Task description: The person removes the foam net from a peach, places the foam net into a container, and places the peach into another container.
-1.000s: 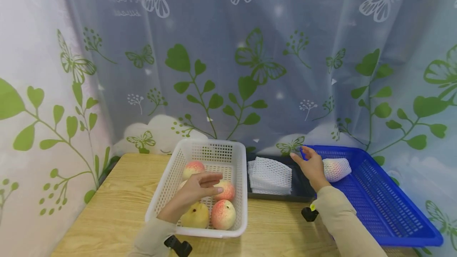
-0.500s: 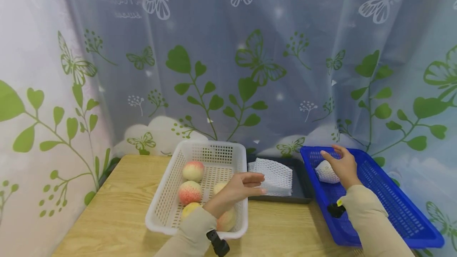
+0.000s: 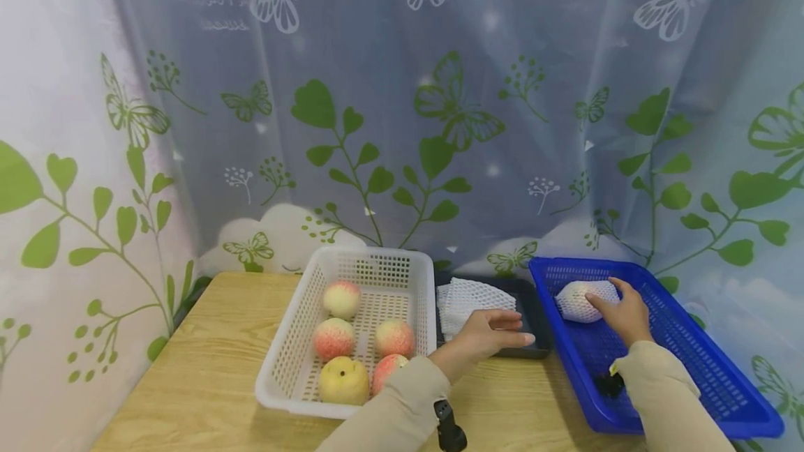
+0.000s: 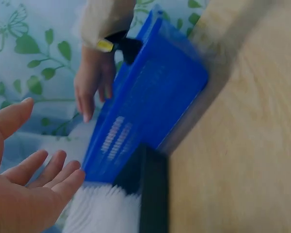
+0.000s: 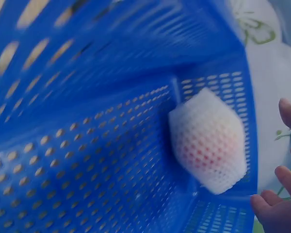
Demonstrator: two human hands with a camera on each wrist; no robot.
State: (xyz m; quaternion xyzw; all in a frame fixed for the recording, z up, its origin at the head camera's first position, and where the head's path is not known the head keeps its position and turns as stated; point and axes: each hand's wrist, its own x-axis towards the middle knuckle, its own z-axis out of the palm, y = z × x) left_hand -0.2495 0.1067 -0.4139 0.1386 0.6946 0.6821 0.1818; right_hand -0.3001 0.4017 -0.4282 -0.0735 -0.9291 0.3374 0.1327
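My right hand (image 3: 628, 309) is over the blue basket (image 3: 685, 347), thumb and fingers spread apart. Close to it lies a peach in a white foam net (image 3: 574, 302), at the basket's far left end; the right wrist view shows a gap between the fingers and this netted peach (image 5: 208, 143). My left hand (image 3: 480, 340) hovers with loose fingers, holding nothing, above the front of a black tray (image 3: 539, 319). White foam nets (image 3: 466, 297) lie flat in that tray, partly behind the left hand.
A white basket (image 3: 430, 291) stands left of the tray. Inside are several bare peaches (image 3: 334, 339) and a yellow round fruit (image 3: 344, 381); my left sleeve partly covers one peach. A printed curtain (image 3: 377, 89) hangs behind the wooden table (image 3: 207, 340).
My left hand has moved right, from above the white basket to the black tray. My right hand has moved right, from the tray's far right corner to over the blue basket.
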